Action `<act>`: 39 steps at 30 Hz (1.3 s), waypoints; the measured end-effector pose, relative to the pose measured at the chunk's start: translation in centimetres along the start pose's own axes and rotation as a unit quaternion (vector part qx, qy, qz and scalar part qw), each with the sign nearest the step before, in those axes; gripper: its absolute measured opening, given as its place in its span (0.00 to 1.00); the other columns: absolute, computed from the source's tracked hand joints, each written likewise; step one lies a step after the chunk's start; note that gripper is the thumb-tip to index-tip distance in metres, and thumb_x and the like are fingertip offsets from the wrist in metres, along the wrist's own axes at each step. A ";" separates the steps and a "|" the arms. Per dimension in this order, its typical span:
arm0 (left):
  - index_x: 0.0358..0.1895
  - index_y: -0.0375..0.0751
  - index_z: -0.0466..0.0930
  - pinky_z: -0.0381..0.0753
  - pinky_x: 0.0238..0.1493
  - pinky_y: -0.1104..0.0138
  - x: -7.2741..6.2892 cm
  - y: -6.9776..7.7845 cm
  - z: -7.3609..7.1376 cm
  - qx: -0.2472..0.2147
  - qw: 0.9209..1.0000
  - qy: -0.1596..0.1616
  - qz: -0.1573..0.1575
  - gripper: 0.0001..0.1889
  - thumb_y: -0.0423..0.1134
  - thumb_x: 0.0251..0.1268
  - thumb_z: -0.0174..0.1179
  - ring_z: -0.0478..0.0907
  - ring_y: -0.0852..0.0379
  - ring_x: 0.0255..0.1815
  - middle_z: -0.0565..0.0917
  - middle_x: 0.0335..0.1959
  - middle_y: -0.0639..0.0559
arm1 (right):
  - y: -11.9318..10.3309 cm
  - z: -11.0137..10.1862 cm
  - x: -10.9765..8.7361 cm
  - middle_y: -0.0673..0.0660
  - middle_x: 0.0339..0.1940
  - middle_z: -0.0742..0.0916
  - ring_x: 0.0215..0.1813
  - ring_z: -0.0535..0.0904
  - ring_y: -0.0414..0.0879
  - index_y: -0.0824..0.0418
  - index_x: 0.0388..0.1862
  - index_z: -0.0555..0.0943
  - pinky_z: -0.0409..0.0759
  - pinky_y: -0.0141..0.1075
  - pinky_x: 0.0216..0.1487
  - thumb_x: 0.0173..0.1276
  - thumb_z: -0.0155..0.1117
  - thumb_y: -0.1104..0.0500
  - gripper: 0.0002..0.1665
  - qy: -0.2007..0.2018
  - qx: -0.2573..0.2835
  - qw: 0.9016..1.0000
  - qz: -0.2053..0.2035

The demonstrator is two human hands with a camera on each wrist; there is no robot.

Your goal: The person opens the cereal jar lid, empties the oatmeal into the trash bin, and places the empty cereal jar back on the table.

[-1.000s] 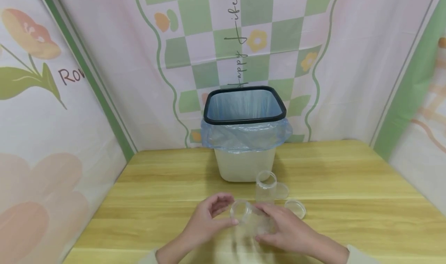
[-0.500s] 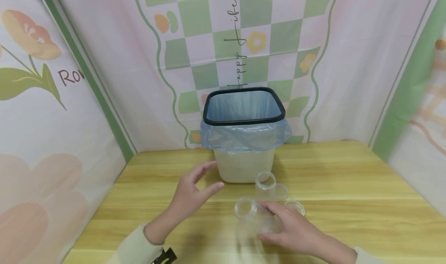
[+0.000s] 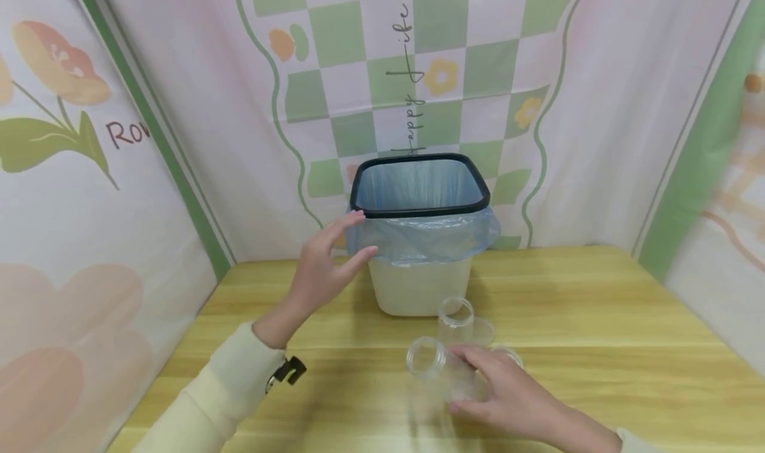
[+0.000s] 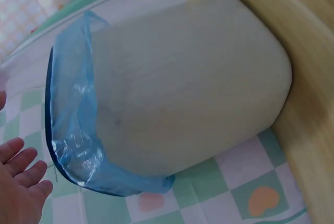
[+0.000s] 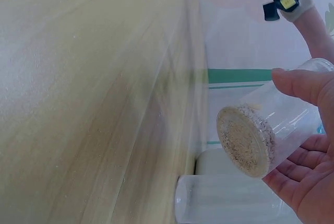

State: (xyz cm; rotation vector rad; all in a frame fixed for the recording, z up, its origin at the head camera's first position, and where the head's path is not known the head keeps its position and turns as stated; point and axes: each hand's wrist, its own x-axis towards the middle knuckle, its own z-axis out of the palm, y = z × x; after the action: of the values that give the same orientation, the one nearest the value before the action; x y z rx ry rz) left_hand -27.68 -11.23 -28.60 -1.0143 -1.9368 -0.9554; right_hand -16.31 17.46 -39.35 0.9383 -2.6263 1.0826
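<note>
My right hand point(image 3: 510, 396) grips a clear jar point(image 3: 433, 366) round its side. The jar is tilted, with its uncovered mouth turned left and towards the back. In the right wrist view, light brown, flaky bits point(image 5: 242, 143) lie at the jar's base. Fingers spread and nothing in it, my left hand point(image 3: 317, 264) is raised at the left rim of a bin point(image 3: 421, 290). Whether its fingertips touch the rim is hard to tell. The bin is off-white with a black rim and a blue bag folded over it.
A second clear jar point(image 3: 456, 323) stands uncovered in front of the bin. Beside it a clear round disc point(image 3: 483, 332) lies on the wooden table point(image 3: 287, 353). Another clear lid point(image 3: 510, 356) is partly hidden behind my right hand. Patterned cloth point(image 3: 335, 94) hangs behind the bin.
My left hand has left the held jar and moved up and forward to the bin's left rim. The right hand has stayed nearly in place, still holding the jar.
</note>
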 end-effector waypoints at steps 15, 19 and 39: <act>0.59 0.31 0.78 0.68 0.65 0.60 4.1 -3.8 0.9 0.031 0.996 -0.081 0.010 0.20 0.38 0.67 0.61 0.72 0.50 0.65 0.78 0.60 0.39 | 0.2 0.2 -0.3 0.41 0.45 0.83 0.40 0.77 0.36 0.58 0.56 0.78 0.79 0.35 0.37 0.50 0.80 0.50 0.35 0.042 -0.047 0.997 -0.043; 0.57 0.31 0.79 0.68 0.65 0.60 4.6 -4.0 1.2 0.036 0.994 -0.100 -0.002 0.19 0.39 0.70 0.58 0.72 0.50 0.64 0.79 0.59 0.40 | 0.3 0.1 -0.4 0.41 0.45 0.83 0.40 0.77 0.37 0.59 0.55 0.78 0.79 0.36 0.37 0.50 0.80 0.52 0.35 0.047 -0.046 0.996 -0.057; 0.57 0.36 0.81 0.69 0.65 0.59 5.4 -5.2 1.3 0.100 0.986 -0.124 -0.048 0.18 0.42 0.74 0.50 0.73 0.52 0.63 0.81 0.57 0.45 | -0.7 -1.9 -0.4 0.38 0.44 0.81 0.40 0.76 0.35 0.57 0.57 0.77 0.79 0.33 0.38 0.49 0.81 0.53 0.36 0.057 -0.043 0.996 -0.061</act>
State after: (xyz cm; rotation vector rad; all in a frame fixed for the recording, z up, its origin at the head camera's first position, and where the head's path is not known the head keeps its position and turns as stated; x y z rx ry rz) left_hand -34.85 -10.49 -26.01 -0.9674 -2.2553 -0.6937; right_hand -15.74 18.64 -37.69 0.9749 -2.4673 0.9578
